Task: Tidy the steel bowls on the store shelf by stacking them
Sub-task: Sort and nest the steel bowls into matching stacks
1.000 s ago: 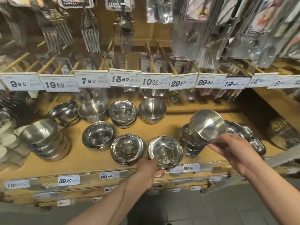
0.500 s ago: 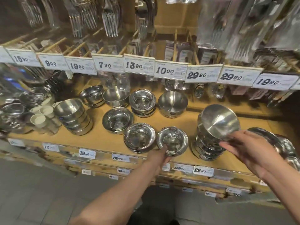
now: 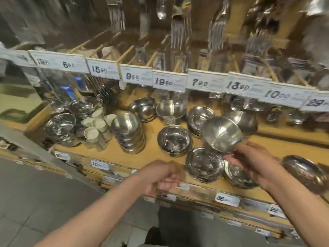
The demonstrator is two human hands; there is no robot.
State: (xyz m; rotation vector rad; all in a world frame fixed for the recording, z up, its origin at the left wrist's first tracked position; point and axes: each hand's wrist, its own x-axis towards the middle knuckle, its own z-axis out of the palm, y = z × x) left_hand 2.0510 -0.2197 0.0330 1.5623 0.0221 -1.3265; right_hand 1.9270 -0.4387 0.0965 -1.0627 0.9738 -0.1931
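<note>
My right hand [image 3: 256, 161] grips the rim of a tilted steel bowl [image 3: 222, 134] and holds it in the air above the front row. Below it a low bowl stack [image 3: 203, 164] and another bowl [image 3: 238, 173] sit near the shelf edge. A single bowl [image 3: 175, 141] stands left of them, and a tall bowl stack [image 3: 130, 134] further left. More bowls [image 3: 170, 111] line the back row. My left hand [image 3: 163, 177] hovers in front of the shelf edge with its fingers curled, holding nothing. The view is blurred.
Small white cups [image 3: 94, 125] and shiny dishes [image 3: 60, 125] crowd the shelf's left end. A rail of price tags [image 3: 167, 82] overhangs the back row, with forks [image 3: 178, 32] hanging above. A blurred steel stack [image 3: 302, 172] sits at far right. The wooden shelf [image 3: 151, 155] has bare board between stacks.
The view has swung left. My left hand has let go of the front bowl and drawn back off the shelf. My right hand has carried its bowl leftward, away from the right-hand stack.
</note>
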